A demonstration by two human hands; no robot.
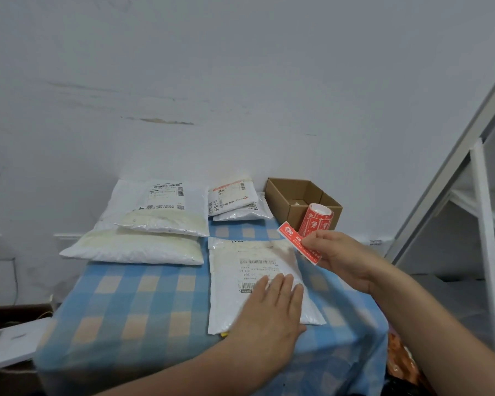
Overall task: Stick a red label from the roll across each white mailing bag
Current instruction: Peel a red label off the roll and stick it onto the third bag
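Note:
A white mailing bag (249, 261) with a printed shipping slip lies on the checked table in front of me. My left hand (272, 310) rests flat on its near half, fingers straight. My right hand (340, 255) pinches a red label (293, 238) by its lower end and holds it in the air just right of the bag's top corner. The roll of red labels (316, 220) stands upright behind it, against a cardboard box. Two large white bags (155, 221) are stacked at the back left, and smaller bags (235, 201) lie at the back centre.
The table has a blue and beige checked cloth (132, 298). An open brown cardboard box (295, 195) sits at the back right by the wall. A white metal shelf frame (483, 224) stands to the right. A white device (9, 344) lies on the floor at left.

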